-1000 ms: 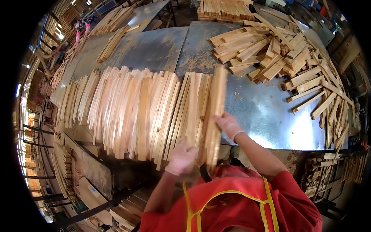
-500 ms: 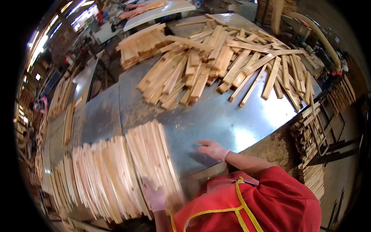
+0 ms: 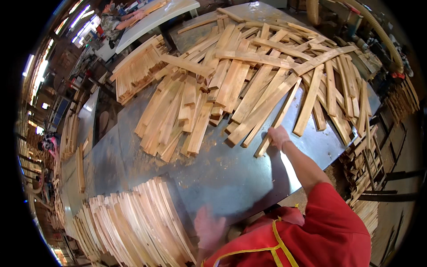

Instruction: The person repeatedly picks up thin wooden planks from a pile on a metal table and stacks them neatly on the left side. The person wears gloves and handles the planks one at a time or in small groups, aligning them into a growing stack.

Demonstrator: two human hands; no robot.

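Note:
My right hand [image 3: 279, 137], in a pale glove, reaches to the near edge of a jumbled wood pile. Its fingers close on the lower part of a narrow wooden strip [image 3: 265, 146] that slants away over the metal tabletop [image 3: 213, 171]. Low in the middle, my left hand [image 3: 210, 228] is smeared by motion, but its fingers look spread and nothing shows in them. It hovers just right of a row of upright, tightly packed wooden strips [image 3: 142, 218]. Longer loose boards [image 3: 249, 111] lie crossed over one another beyond my right hand.
A neat stack of boards [image 3: 138, 66] stands at the far left of the pile. Behind it, another person's arm [image 3: 131, 20] rests over a white table [image 3: 155, 18]. A ribbed hose [image 3: 378, 31] hangs at the far right. More strips [image 3: 362, 178] are piled beside the table's right edge.
My right hand has moved forward from the bare tabletop to a strip at the pile. My left hand has come off the packed row and shifted right. The view has turned.

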